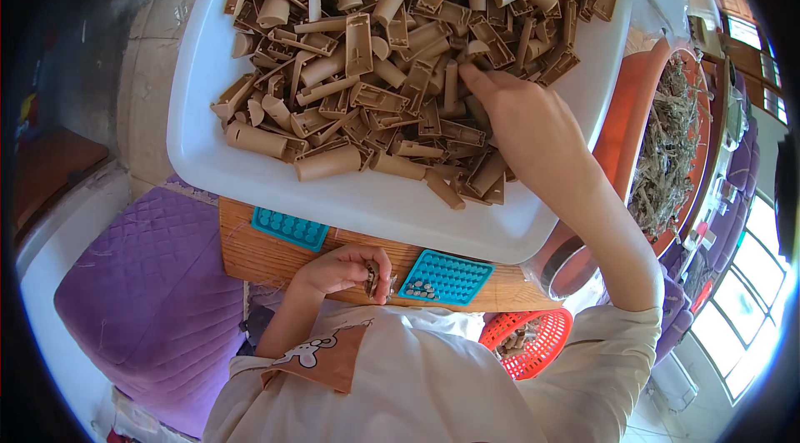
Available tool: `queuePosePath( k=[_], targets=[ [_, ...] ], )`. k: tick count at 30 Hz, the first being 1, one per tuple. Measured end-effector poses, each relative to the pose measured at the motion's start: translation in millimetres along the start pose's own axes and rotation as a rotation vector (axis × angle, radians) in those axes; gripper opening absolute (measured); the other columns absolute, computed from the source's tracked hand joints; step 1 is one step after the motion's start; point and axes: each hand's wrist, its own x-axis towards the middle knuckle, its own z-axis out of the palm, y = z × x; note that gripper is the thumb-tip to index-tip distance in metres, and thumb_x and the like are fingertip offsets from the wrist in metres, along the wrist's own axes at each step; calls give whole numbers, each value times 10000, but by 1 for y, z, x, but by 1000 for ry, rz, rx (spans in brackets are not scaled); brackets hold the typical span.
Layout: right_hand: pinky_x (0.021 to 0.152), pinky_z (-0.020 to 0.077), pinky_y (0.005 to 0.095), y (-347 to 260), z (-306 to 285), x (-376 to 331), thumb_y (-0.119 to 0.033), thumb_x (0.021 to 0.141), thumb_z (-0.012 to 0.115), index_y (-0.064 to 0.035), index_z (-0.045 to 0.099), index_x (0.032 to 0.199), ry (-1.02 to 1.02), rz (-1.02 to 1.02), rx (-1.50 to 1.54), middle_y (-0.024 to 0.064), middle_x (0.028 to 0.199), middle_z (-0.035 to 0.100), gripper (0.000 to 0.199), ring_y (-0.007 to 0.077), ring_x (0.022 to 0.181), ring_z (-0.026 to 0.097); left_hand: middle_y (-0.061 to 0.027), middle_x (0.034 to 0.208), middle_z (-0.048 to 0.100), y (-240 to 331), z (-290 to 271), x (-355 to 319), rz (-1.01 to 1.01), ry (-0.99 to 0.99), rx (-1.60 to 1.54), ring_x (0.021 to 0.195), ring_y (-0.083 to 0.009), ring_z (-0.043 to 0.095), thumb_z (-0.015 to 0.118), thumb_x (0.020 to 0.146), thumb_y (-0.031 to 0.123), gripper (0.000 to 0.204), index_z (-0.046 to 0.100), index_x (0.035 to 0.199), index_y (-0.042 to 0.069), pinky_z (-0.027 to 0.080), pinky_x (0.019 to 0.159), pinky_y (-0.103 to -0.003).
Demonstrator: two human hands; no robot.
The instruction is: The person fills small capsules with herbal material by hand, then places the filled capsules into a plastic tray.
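Observation:
A large white plastic tub (196, 122) holds a heap of tan plastic half-round shells (329, 161), some showing their hollow ribbed insides. My right hand (521, 114) reaches into the right part of this heap with its fingers bent and closed. Its fingertips lie among the shells, so what they grip is hidden. Close to my body, at the table's near edge, my left hand (348, 270) is closed around something small, brownish and partly shiny that I cannot make out. Just right of it lies a teal tray with small pockets (454, 276), with several small silvery round pieces (421, 289) at its near left corner.
Another teal mould-like tray (290, 226) sits on the wooden table (262, 255), partly under the tub. A red perforated basket (552, 343) with tan pieces stands low at the right. Beyond it are a clear round container (571, 268) and an orange basin (625, 122) beside dry brown material (667, 143). Purple quilted seat (158, 293) at left.

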Motion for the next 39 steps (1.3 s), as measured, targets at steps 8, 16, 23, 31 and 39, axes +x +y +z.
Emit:
queuePosePath(
  k=[8, 16, 23, 31, 39],
  targets=[
    [642, 459, 399, 12, -2, 14, 2, 767, 442, -36, 471, 1104, 41, 251, 400, 153, 759, 595, 340, 340, 696, 571, -132, 800, 567, 1, 2, 1, 8, -2, -9, 750, -217, 580, 380, 681, -8, 238, 501, 886, -7, 458, 678, -308],
    [580, 499, 371, 14, 6, 16, -7, 681, 526, -20, 567, 797, 123, 8, 126, 147, 703, 586, 124, 301, 668, 594, -124, 822, 565, 0, 1, 1, -2, 14, 23, 751, -207, 583, 386, 697, 3, 228, 503, 893, 0, 455, 668, -292],
    [583, 510, 323, 13, 10, 36, -24, 658, 562, -44, 590, 721, -8, -46, -123, 111, 711, 594, 72, 253, 681, 613, -117, 849, 558, 2, 2, 1, -28, 12, 27, 751, -194, 584, 391, 699, 15, 226, 507, 893, 7, 449, 663, -278],
    [577, 512, 308, 11, 15, 42, -36, 664, 568, -53, 580, 773, 24, -120, -212, 109, 697, 602, 111, 245, 688, 620, -112, 863, 562, 0, 1, 1, -29, 6, 53, 751, -180, 582, 398, 699, 22, 231, 508, 902, 13, 445, 668, -270],
    [559, 514, 325, 13, 19, 46, -49, 686, 558, -58, 564, 806, 75, -123, -204, 108, 655, 599, 120, 257, 662, 620, -105, 859, 565, 1, 2, 3, -38, 12, 77, 752, -176, 581, 398, 703, 33, 231, 509, 905, 18, 439, 661, -261]
  ],
)
